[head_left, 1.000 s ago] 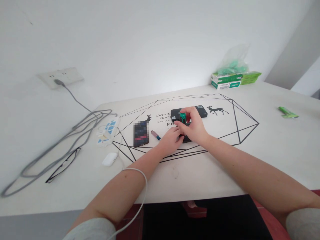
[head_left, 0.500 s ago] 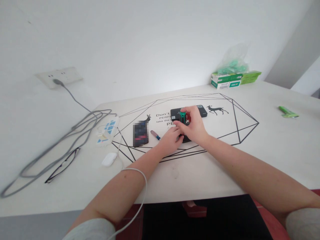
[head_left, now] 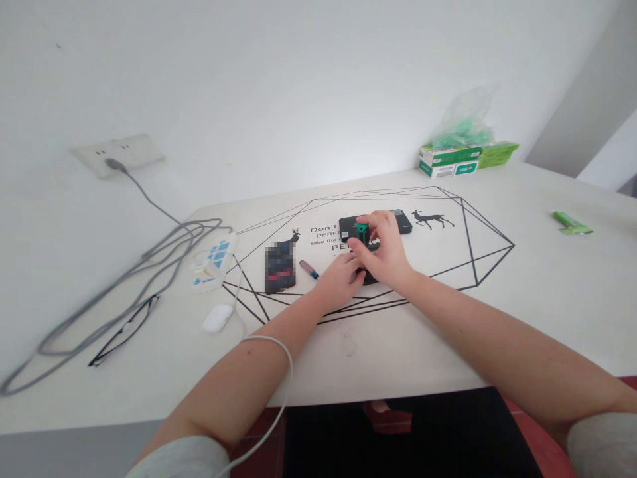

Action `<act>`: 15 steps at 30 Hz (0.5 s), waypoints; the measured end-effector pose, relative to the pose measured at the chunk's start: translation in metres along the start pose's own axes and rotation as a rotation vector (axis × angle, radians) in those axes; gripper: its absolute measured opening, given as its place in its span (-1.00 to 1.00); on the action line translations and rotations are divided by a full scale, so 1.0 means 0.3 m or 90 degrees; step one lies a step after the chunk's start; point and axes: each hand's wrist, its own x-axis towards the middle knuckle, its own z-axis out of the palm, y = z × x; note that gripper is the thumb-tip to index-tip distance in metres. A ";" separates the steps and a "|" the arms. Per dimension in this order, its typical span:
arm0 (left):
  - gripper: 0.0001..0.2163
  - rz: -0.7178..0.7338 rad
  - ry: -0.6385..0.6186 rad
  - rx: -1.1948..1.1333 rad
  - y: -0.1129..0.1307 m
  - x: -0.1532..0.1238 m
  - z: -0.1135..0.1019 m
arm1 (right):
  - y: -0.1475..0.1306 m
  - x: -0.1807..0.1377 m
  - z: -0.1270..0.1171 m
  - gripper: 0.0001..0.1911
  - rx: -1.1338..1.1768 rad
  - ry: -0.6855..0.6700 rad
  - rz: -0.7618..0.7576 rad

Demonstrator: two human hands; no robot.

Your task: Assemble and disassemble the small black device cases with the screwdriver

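Observation:
My right hand (head_left: 387, 251) is closed round the green and black handle of a screwdriver (head_left: 363, 232), which stands about upright. Its thumb and fingers grip the handle near the top; the shaft and tip are hidden. Low beside it, my left hand (head_left: 341, 280) has its fingers bent over a small black part (head_left: 370, 276) lying on the table, mostly covered by both hands. Just behind the hands rests a flat black box (head_left: 402, 223) with pale labels. A smaller screwdriver (head_left: 309, 269) with a clear reddish and blue handle lies left of my left hand.
On the white table (head_left: 378, 352) a phone-like dark slab (head_left: 280, 267), blurred out, lies left. Further left are a white earbud case (head_left: 217, 318), a power strip (head_left: 215, 263), glasses (head_left: 124, 330) and grey cable. Green boxes (head_left: 450, 157) stand at the back right; a green wrapper (head_left: 572, 224) lies right.
The screwdriver handle has turned a little, and the fingers of my right hand have shifted slightly on it. My left hand stays in place.

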 end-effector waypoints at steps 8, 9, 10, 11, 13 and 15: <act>-0.82 0.005 0.000 -0.008 -0.003 0.001 0.002 | 0.002 -0.013 0.003 -0.63 0.006 -0.007 0.000; -0.83 0.005 -0.001 -0.009 -0.002 0.001 0.002 | 0.004 -0.016 0.002 -0.61 0.016 -0.015 0.012; -0.84 0.004 -0.002 -0.008 -0.001 0.000 0.001 | 0.005 -0.019 0.000 -0.60 0.024 -0.022 0.023; -0.85 0.003 -0.004 -0.005 -0.001 0.000 0.001 | 0.006 -0.021 -0.002 -0.60 0.029 -0.029 0.027; -0.85 0.000 -0.008 0.000 -0.001 -0.001 0.001 | 0.004 -0.020 -0.006 -0.63 0.027 -0.036 0.013; -0.84 0.003 -0.005 -0.001 -0.003 -0.001 0.001 | -0.001 -0.015 -0.007 -0.68 0.006 -0.028 -0.010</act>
